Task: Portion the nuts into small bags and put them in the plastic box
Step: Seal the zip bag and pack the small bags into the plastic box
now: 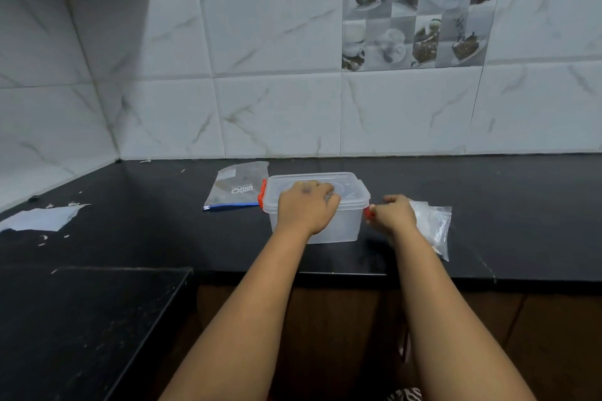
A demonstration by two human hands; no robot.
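A clear plastic box (345,225) with its lid on and red side clips stands on the black counter. My left hand (306,208) lies palm down on the lid, fingers curled over it. At the box's right end my right hand (392,213) pinches the red clip (367,213). A flat grey zip bag (236,187) with a blue strip lies just left of the box. Clear small bags (433,225) lie to the right, partly behind my right hand. No nuts can be made out.
The black counter (505,205) runs along a white tiled wall. Torn white paper (39,218) and small scraps lie at the far left. A lower black surface (81,329) sits at the front left, with brown cabinet fronts below the counter edge.
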